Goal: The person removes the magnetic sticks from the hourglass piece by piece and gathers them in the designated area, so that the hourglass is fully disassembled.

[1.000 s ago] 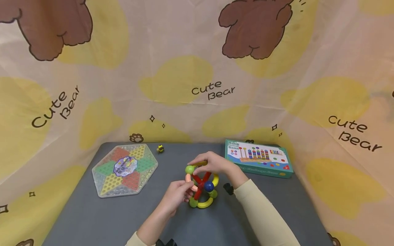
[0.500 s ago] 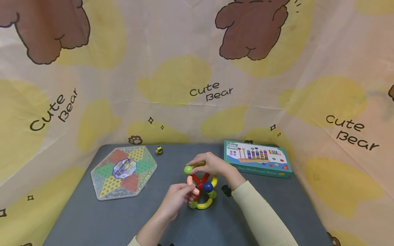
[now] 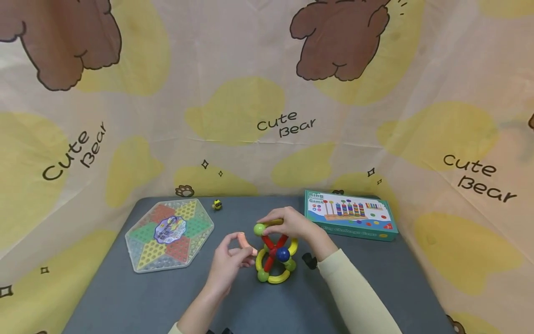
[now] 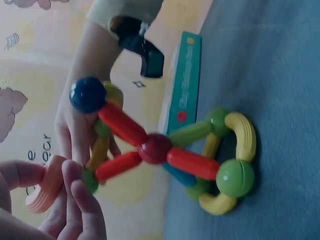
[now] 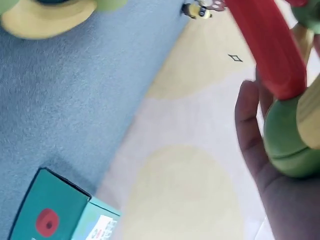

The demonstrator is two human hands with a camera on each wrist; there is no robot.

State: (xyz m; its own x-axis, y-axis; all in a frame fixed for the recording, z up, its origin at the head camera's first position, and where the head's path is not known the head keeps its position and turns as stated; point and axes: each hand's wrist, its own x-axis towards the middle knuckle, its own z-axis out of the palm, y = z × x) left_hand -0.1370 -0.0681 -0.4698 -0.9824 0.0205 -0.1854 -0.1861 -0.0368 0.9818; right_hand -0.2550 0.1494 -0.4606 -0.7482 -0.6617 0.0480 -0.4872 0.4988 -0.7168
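Observation:
A ball-and-rod building toy point(image 3: 273, 253) stands on the table, made of red straight rods, yellow curved rods and green balls. A blue ball point(image 4: 88, 95) sits at one end of a red rod. My left hand point(image 3: 226, 264) pinches a loose orange curved rod point(image 4: 46, 186) just left of the toy, apart from it. At the top, my right hand point(image 3: 292, 223) holds the toy by its upper yellow curved rod, beside a green ball point(image 3: 259, 229). In the right wrist view, my palm lies partly behind another green ball point(image 5: 287, 137).
A hexagonal Chinese checkers board point(image 3: 146, 232) lies at the left of the grey table point(image 3: 167, 301). The Ring Challenge Game box point(image 3: 350, 215) is at the back right. A small bee figure point(image 3: 217, 204) stands near the back edge, before a printed cloth.
My left hand has drawn the orange curved rod away to the left from the toy, turning it a little. My right hand keeps its hold at the top.

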